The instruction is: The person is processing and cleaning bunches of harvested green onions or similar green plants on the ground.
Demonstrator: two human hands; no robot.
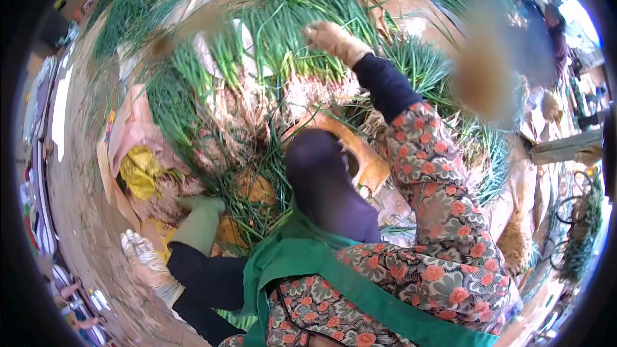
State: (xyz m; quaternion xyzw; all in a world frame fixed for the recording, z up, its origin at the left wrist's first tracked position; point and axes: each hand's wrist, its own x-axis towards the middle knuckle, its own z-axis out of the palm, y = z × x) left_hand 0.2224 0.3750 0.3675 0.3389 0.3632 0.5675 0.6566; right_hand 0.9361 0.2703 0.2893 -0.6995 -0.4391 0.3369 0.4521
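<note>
My right hand (337,42), in a tan glove, is stretched over the long green leaves of a row of spring onions (289,38). Its fingers point left and look loosely extended, with nothing visible in them. Pale, stringy roots (241,109) and pinkish bulbs face me below the leaves. At lower left, my left hand (151,266) wears a whitish, soiled glove. Its fingers are stretched out near the floor, beside a green boot (202,222), and hold nothing I can see. Loose green leaves (250,205) lie between the boot and my dark-covered knee (321,167).
A pink sack (138,122) and a yellow bag (141,173) lie at left. An orange-brown curved object (366,154) sits beyond my knee. More spring onions (427,67) lie to the right. A wooden beam (565,148) juts in at far right. Blurry smudges cover parts of the view.
</note>
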